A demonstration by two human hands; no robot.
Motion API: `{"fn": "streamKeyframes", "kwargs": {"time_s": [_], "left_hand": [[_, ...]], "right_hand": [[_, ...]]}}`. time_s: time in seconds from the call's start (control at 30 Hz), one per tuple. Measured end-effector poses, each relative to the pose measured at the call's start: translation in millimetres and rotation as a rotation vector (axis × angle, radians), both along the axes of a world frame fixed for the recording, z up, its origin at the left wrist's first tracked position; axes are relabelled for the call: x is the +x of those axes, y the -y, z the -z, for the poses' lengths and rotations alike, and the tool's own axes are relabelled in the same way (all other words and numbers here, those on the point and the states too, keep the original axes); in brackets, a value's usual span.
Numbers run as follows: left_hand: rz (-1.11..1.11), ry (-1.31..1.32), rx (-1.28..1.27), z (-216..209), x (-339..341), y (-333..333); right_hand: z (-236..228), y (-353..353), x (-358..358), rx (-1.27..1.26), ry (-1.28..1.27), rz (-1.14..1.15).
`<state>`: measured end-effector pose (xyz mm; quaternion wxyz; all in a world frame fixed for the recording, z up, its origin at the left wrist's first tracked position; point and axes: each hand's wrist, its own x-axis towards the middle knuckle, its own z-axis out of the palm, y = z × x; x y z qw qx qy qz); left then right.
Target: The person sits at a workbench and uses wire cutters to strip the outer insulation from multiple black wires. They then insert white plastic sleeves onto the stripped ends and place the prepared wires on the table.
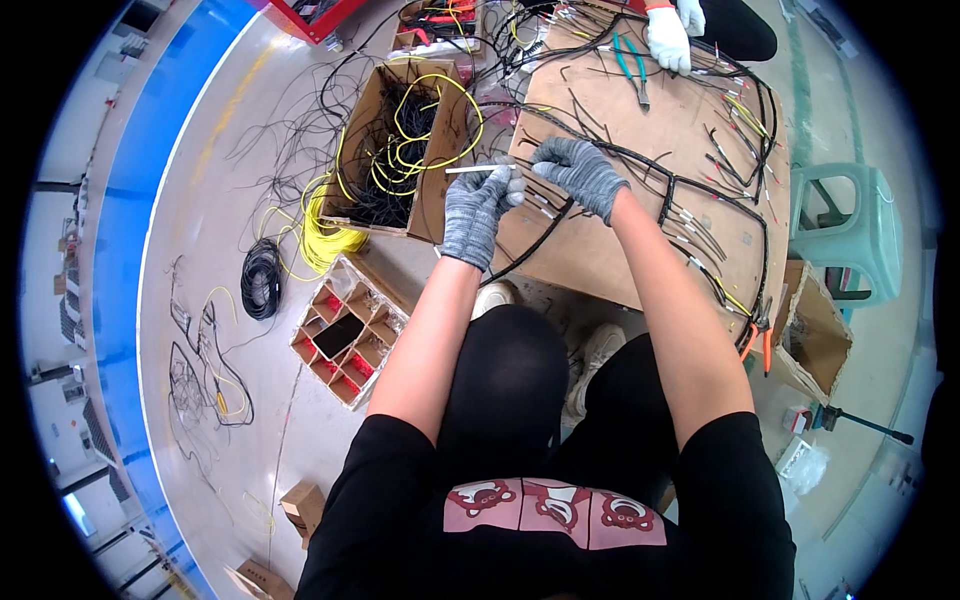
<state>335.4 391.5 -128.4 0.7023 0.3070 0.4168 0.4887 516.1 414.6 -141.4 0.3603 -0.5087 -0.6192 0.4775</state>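
Observation:
In my left hand (476,212), gloved in grey, a thin white tube (475,169) is pinched between thumb and fingers, and it points sideways. My right hand (578,176), in a matching glove, is closed at the fingertips on what looks like a dark wire; the grip itself is partly hidden. Both hands meet over the left edge of a brown board (610,265). Several wire ends with white sleeves lie just below my right fingers. They branch from a black wire harness (545,232) spread over the board.
Left of the board stands a cardboard box (433,190) of black wires, beside a yellow wire coil (325,240). A divided box (318,325) holds a dark phone (338,337). Teal-handled pliers (632,72) lie near another person's white glove (668,42). A green stool (850,225) stands at right.

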Motion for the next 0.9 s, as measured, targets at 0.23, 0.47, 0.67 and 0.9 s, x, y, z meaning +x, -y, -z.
{"fn": "streamKeyframes", "kwargs": {"time_s": [0.23,0.47,0.67,0.9], "left_hand": [[-0.036,-0.012,0.063,14.2,-1.1,-11.5],[0.007,-0.096,0.111,6.7,5.5,-15.4],[0.052,-0.172,0.141,-0.3,8.6,-18.4],[0.082,-0.181,0.154,-9.1,9.9,-22.9]], "right_hand": [[-9.1,5.0,4.5,-0.043,-0.006,0.023],[-8.7,0.2,6.6,-0.032,0.103,-0.028],[-14.4,2.5,8.3,-0.027,0.091,-0.015],[-15.2,3.5,9.9,0.002,0.031,0.025]]}}
